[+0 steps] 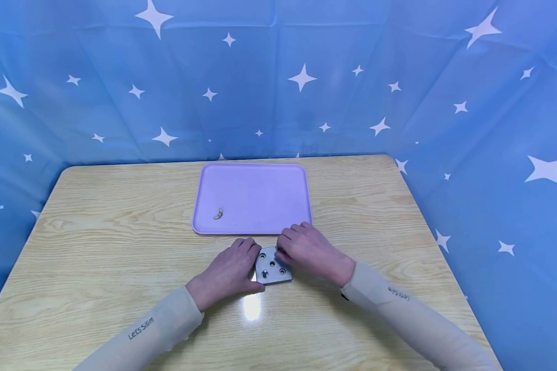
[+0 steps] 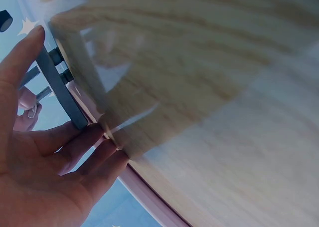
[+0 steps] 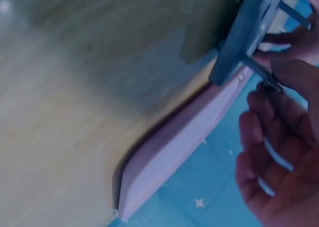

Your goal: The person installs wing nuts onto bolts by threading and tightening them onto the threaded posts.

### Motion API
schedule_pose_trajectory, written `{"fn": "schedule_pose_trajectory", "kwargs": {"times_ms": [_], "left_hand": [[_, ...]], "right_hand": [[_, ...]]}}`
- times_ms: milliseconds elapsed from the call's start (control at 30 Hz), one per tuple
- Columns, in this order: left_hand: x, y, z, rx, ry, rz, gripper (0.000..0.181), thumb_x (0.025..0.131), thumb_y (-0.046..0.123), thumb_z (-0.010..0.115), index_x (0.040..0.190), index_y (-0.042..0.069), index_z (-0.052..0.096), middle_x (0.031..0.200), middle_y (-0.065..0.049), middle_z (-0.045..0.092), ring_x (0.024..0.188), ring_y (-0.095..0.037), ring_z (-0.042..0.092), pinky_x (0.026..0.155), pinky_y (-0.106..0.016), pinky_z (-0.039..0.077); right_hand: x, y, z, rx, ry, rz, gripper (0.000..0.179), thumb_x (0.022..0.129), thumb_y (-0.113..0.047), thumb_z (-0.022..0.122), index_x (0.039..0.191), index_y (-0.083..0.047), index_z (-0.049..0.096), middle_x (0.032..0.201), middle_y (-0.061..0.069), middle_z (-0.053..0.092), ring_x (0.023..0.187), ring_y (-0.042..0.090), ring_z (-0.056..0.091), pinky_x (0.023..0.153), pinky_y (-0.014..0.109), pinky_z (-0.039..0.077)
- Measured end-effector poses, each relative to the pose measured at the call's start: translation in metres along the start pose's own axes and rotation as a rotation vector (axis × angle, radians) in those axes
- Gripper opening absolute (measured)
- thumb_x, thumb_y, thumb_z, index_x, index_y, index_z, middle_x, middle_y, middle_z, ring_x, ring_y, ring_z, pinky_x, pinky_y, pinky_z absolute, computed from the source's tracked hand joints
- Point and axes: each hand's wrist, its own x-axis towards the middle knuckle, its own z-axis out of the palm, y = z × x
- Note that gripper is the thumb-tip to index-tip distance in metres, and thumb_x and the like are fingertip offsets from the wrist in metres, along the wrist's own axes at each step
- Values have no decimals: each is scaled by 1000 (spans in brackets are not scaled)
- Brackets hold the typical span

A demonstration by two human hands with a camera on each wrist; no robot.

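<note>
A square grey metal plate [image 1: 272,264] with several round holes lies flat near the middle of the table. My left hand [image 1: 229,269] holds it by its left side, thumb at the near corner and fingers at the far one. One threaded bolt [image 1: 265,274] stands up near the plate's front left corner. Over the far right corner, my right hand [image 1: 312,251] pinches a small metal wing nut [image 3: 277,82] at the top of a second bolt [image 3: 256,69]. The right fingers mostly cover this bolt in the head view.
A purple tray [image 1: 255,170] lies just beyond the plate, with small brass-coloured metal pieces [image 1: 218,213] at its front left. The wooden table [image 1: 120,232] backs onto a blue curtain [image 1: 260,113] with white stars, which also hangs along both sides.
</note>
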Motion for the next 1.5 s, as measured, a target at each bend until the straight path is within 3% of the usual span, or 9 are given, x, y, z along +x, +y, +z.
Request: {"fn": "schedule_pose_trajectory", "kwargs": {"times_ms": [233, 400, 500, 633, 767, 967, 1067, 1267, 1500], "left_hand": [[0, 0, 0, 0, -4, 4, 76, 69, 54, 91, 116, 3, 62, 108, -5, 55, 102, -24, 55, 84, -38, 54], [0, -1, 0, 7, -7, 4, 77, 69, 55, 91, 117, 3, 61, 108, -6, 56, 103, -25, 56, 85, -39, 55], [0, -1, 0, 14, 1, 8, 77, 69, 55, 91, 117, 3, 61, 108, -6, 55, 104, -26, 56, 85, -39, 55], [-1, -2, 1, 10, 11, 9, 76, 68, 55, 91, 115, 3, 61, 106, -6, 54, 102, -26, 56, 82, -39, 55], [-1, -2, 0, 0, 9, 9, 74, 68, 54, 91, 114, 4, 61, 104, -5, 53, 100, -25, 55, 81, -38, 55], [-1, -1, 0, -9, -1, 6, 76, 69, 54, 91, 117, 4, 61, 107, -5, 55, 103, -25, 56, 84, -39, 55], [-1, -1, 0, -7, -4, 4, 77, 69, 55, 91, 118, 4, 61, 109, -5, 55, 104, -25, 56, 85, -39, 55], [-1, 0, 0, 4, 3, 6, 77, 69, 54, 91, 118, 3, 61, 109, -6, 55, 104, -25, 56, 85, -38, 55], [-1, 0, 0, 6, -5, 5, 77, 69, 54, 91, 117, 2, 61, 109, -7, 56, 105, -25, 56, 85, -39, 55]], "right_hand": [[2, -9, 13, -49, 75, 125, 24, 90, -26, 75, 77, -12, 62, 70, 0, 59, 60, 18, 54, 56, 32, 43], [0, -10, 4, -8, -26, 173, 34, 95, -43, 71, 94, -9, 68, 83, 2, 66, 73, 21, 62, 66, 36, 48], [-2, -2, -10, 42, -137, 119, 46, 95, -48, 72, 123, -12, 68, 113, 1, 71, 102, 22, 65, 86, 40, 50], [-2, 8, -25, 45, -233, -71, 42, 98, -24, 73, 139, -20, 64, 141, -5, 63, 125, 18, 58, 96, 42, 47], [-1, 12, -26, -4, -236, -169, 34, 98, -15, 72, 131, -22, 71, 134, -9, 67, 122, 15, 60, 92, 38, 47], [1, 12, -19, -23, -174, -166, 19, 95, -18, 76, 113, -22, 77, 113, -9, 73, 108, 14, 63, 86, 33, 47], [1, 10, -13, -21, -122, -132, 9, 96, -24, 76, 102, -19, 75, 99, -7, 72, 93, 14, 62, 78, 31, 46], [2, 2, 2, -35, 3, -26, 19, 94, -28, 75, 85, -14, 67, 79, -3, 63, 70, 17, 55, 64, 30, 42], [2, -9, 12, -66, 62, 95, 26, 91, -26, 74, 76, -12, 59, 69, 0, 57, 60, 17, 51, 55, 30, 40]]}}
